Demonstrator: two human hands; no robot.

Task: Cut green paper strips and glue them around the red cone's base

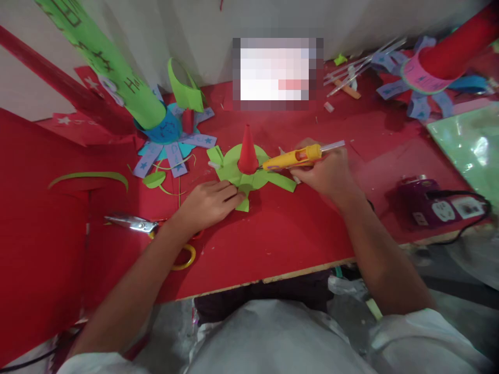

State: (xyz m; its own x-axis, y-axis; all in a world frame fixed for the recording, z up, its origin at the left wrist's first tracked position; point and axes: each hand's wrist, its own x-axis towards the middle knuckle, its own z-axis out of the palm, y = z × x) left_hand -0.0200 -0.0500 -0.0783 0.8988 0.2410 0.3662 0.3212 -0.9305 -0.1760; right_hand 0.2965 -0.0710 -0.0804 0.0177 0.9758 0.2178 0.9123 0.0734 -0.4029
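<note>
A yellow hot glue gun (294, 157) is gripped in my right hand (327, 169), with a clear glue stick poking out of its back end. Its nozzle meets the base of a red paper cone (248, 153). That cone stands upright at the centre of a green paper cutout (265, 176) with strips spreading outward. My left hand (214, 205) is closed on the near-left edge of the cutout, the fingertips at its front strip. Under my left forearm lie scissors (134, 223) with yellow and red handles, partly hidden.
A green paper tube (136, 96) leans on a blue base with purple strips (150, 156) at left. A red tube with a pink ring (424, 72) lies far right. Glue sticks (366, 65) lie at the back. A purple power box (424, 202) with a cord sits near the right edge.
</note>
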